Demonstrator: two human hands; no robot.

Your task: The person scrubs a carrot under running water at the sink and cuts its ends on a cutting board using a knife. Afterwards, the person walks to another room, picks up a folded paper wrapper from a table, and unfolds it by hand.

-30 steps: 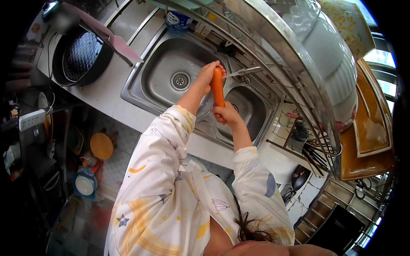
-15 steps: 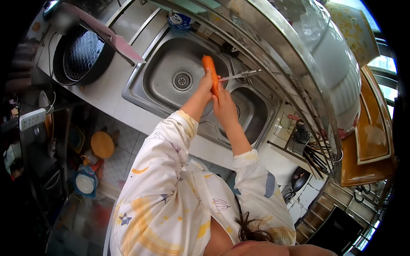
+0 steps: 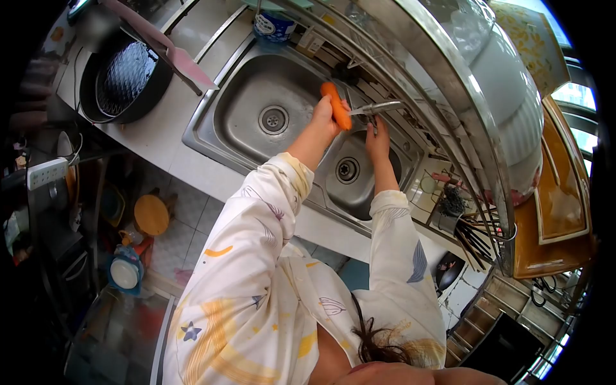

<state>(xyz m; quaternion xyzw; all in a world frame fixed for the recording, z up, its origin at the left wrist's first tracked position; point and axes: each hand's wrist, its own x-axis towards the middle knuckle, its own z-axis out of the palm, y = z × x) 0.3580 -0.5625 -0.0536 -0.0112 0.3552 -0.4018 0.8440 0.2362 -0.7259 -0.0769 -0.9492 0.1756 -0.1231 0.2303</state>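
My left hand is closed around an orange carrot, held over the divider between the two basins of the steel sink. The carrot's far end points up and away from me. Just right of it is the metal faucet, its spout aimed toward the carrot. At the faucet's base, my right hand has its fingers closed on the faucet's lower part; the exact grip is partly hidden. Both drains show, the round one in the large basin and the dark one in the small basin.
A steel dish rack with bowls overhangs the sink's right side. To the left, a black pan sits on the counter beside a pink-bladed knife. A blue tub stands behind the sink. Chopsticks fill a holder at right.
My right hand has left the carrot and moved right to the faucet. My left hand has shifted the carrot slightly right. The stream of water seen before has shortened or moved.
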